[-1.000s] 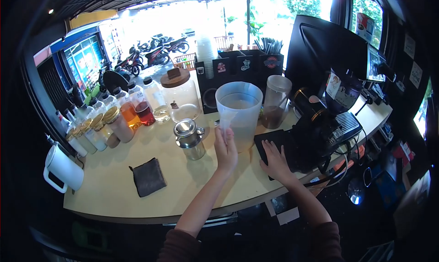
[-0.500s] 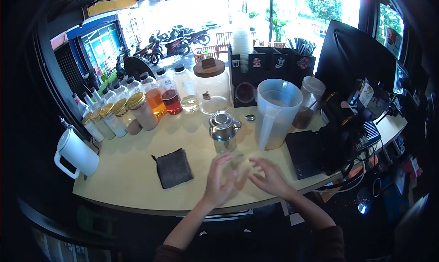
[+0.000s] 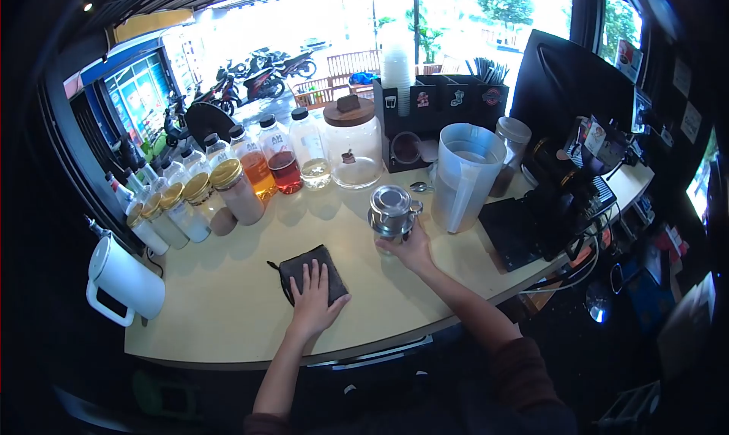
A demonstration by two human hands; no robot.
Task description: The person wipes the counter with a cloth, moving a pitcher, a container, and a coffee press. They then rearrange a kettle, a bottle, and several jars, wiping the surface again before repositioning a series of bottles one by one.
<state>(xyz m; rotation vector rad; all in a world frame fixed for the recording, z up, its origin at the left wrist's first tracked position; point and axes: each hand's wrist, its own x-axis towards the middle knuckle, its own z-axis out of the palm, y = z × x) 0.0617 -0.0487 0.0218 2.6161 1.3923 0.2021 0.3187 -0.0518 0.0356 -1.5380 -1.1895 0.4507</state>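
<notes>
My left hand (image 3: 313, 298) lies flat with fingers spread on a folded dark grey cloth (image 3: 334, 274). Around the lower part of a small clear glass (image 3: 382, 242), my right hand (image 3: 411, 248) has its fingers closed. A shiny metal coffee drip filter (image 3: 390, 202) with a lid and a side handle sits on top of that glass, upright. Just behind it, a small metal spoon (image 3: 420, 186) rests on the counter. To the right of the filter stands a large translucent plastic pitcher (image 3: 463, 180).
Several bottles of syrup (image 3: 284, 161) and gold-lidded jars (image 3: 228, 180) line the back left. A wooden-lidded glass jar (image 3: 357, 150) stands beside a black cup organizer (image 3: 440, 104). A white kettle (image 3: 125, 279) occupies the left end; black equipment (image 3: 524, 230) fills the right of the counter (image 3: 250, 325).
My left hand has moved left and down onto the cloth. My right hand has reached forward and closed around the glass under the filter. The view has shifted slightly.
</notes>
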